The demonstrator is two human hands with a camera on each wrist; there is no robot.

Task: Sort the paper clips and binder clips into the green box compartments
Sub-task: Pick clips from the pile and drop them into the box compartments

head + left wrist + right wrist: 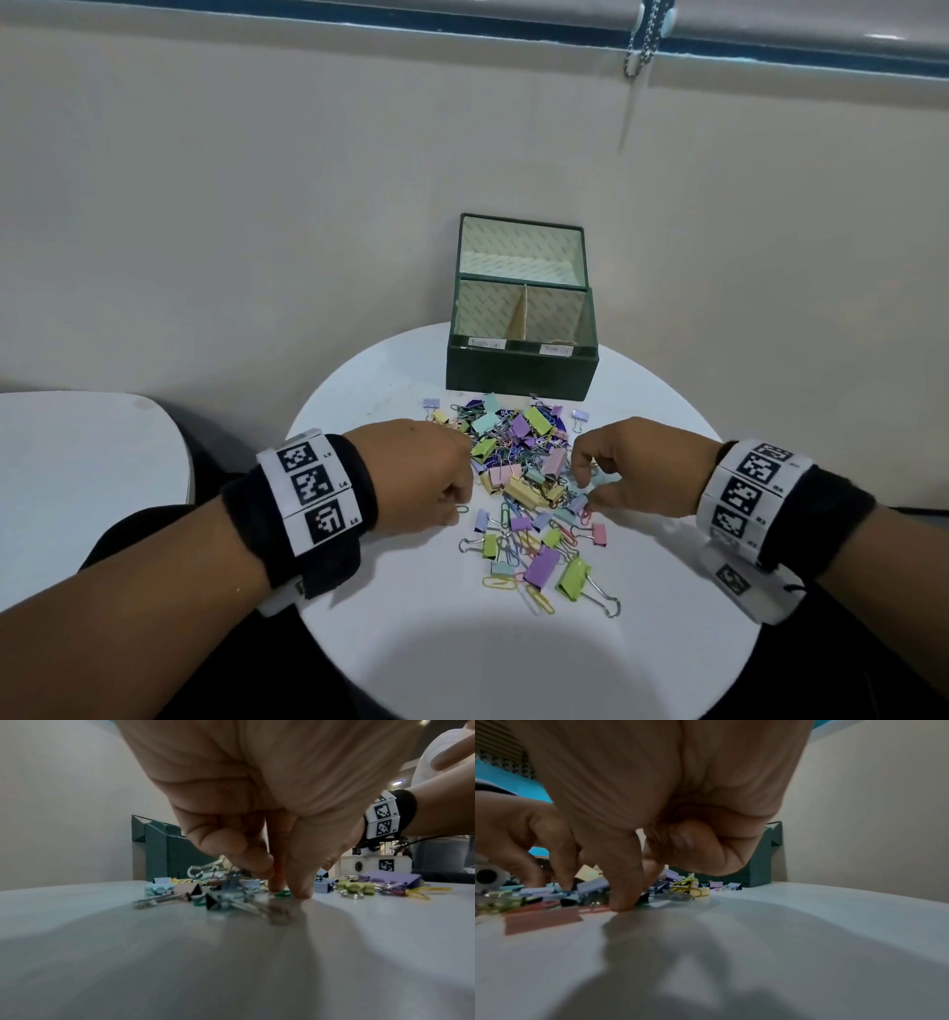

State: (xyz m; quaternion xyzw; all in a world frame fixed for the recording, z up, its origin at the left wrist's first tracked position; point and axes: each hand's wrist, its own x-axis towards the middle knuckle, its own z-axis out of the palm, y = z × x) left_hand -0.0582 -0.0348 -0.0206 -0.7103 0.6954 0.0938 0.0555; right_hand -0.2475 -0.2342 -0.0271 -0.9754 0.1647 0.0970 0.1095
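My left hand is down at the left edge of the pile of clips, fingertips bunched on the white surface around a small green paper clip; the pinch looks about closed, but I cannot tell whether the clip is truly caught. My right hand works the pile's right edge, its forefinger pressing down beside a pink binder clip, the other fingers curled in; whether it has anything in its grip I cannot tell either. The green box stands open just behind the pile, both front compartments apparently bare, each with a label I cannot read from here. The risks I see: the paper clips are tangled with each other and with binder clip handles, so lifting one may drag a chain along and drop the wrong kind into a compartment. A flat wire clip on this smooth surface could also slip from my fingertips. And since the labels are unreadable, I might pick the wrong side.
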